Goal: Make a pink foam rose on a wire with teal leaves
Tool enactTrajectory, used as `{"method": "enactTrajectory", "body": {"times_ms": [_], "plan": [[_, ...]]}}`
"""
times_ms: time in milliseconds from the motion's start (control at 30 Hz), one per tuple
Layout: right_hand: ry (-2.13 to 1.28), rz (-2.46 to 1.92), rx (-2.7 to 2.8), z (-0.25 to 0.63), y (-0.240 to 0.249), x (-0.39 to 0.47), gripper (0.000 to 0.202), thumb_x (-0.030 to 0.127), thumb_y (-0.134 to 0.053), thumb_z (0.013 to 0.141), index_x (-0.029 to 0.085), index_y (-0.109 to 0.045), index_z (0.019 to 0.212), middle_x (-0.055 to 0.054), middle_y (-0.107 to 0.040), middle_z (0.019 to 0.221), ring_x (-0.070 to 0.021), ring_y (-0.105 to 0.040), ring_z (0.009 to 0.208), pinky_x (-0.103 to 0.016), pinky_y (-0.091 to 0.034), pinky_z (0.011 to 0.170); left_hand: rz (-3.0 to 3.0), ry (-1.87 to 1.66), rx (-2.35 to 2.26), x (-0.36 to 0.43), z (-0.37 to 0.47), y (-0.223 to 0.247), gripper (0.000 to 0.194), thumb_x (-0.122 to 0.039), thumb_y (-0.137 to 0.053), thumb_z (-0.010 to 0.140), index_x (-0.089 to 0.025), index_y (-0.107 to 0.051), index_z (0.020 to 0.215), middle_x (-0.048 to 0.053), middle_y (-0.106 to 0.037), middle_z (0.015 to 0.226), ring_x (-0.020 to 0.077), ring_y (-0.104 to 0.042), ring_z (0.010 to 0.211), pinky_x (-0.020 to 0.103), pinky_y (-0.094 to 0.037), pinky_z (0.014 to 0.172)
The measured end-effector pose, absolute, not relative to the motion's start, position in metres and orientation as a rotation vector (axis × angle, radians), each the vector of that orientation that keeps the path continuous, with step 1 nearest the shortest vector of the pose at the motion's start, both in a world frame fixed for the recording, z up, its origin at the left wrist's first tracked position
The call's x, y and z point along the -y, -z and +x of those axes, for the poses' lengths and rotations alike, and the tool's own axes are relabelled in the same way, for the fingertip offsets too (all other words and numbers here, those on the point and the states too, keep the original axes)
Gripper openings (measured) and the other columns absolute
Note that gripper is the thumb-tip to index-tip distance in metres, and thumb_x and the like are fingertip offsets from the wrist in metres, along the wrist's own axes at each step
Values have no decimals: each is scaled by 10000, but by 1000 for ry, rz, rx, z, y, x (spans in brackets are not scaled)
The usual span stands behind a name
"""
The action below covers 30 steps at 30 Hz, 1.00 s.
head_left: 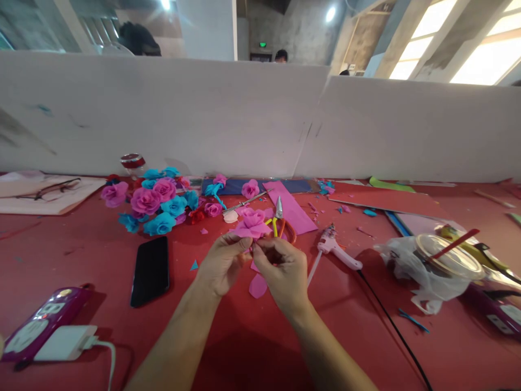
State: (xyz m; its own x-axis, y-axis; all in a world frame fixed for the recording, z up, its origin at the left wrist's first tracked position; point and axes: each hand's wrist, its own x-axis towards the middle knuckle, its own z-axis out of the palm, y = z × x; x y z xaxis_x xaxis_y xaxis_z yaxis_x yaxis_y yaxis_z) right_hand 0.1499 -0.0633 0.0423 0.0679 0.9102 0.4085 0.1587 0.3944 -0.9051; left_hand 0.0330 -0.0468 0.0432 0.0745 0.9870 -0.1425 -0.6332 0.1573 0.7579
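A pink paper flower (pixel 253 218) is held up between my two hands over the middle of the table. My left hand (pixel 226 260) closes on its underside from the left, thumb on top. My right hand (pixel 285 269) pinches at the flower's base from the right, and its fingertips are partly hidden. Just behind the flower lie pliers (pixel 278 209) with yellow and orange handles. A loose pink petal (pixel 258 286) rests on the red table (pixel 244 347) below my hands. The pink glue gun (pixel 337 251) stands to the right of my right hand.
A bunch of pink, blue and red paper flowers (pixel 146 201) lies at left, behind a black phone (pixel 150 270). Pink paper (pixel 291 206) and scraps lie toward the back. At right stands a lidded bowl (pixel 448 255) in a plastic bag. A purple power strip (pixel 49 320) sits front left.
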Motion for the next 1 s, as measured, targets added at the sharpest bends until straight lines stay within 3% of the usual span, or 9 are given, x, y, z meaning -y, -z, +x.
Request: {"method": "enactTrajectory", "body": {"times_ms": [133,233,400,567,800,1000], "plan": [[-845,-1077,1372,148,-39,62,122,217,-608,771,148,-684,705,16,-569,573,-78,-452,496,-197,-366,468,522,-1269,-775,45,34,-38,161,-230,-830,602,-154,-691,635,20,-667,657,116,-617,620,247,-511,652],[-937,-1087,1341,148,-38,60,147,233,-586,779,146,-693,726,9,-599,586,-82,-469,493,-197,-376,469,504,-1234,-752,44,35,-35,167,-251,-814,635,-155,-687,684,30,-678,712,142,-638,690,287,-526,710],[-994,-1099,1313,149,-38,57,149,235,-582,769,147,-696,732,2,-622,606,-88,-480,504,-204,-386,486,441,-1179,-719,44,36,-35,265,-277,-877,528,-162,-663,636,30,-699,746,176,-659,740,354,-537,803],[-1073,-1037,1289,150,-39,56,165,238,-573,779,148,-669,678,24,-550,566,-74,-421,494,-191,-347,461,504,-1159,-712,43,35,-35,273,-301,-846,598,-159,-723,796,44,-702,800,181,-667,807,345,-539,823],[-1215,-1019,1245,151,-41,55,182,308,-605,774,145,-686,761,31,-533,550,-75,-413,471,-193,-337,436,495,-1164,-708,41,32,-35,185,-199,-814,618,-168,-676,738,19,-665,761,160,-651,745,357,-546,824],[-1290,-957,1247,150,-40,56,183,318,-590,807,149,-636,756,49,-495,531,-56,-399,424,-184,-321,416,490,-1178,-743,42,32,-39,173,-121,-765,604,-158,-638,715,9,-636,667,136,-622,631,312,-564,733]]}}
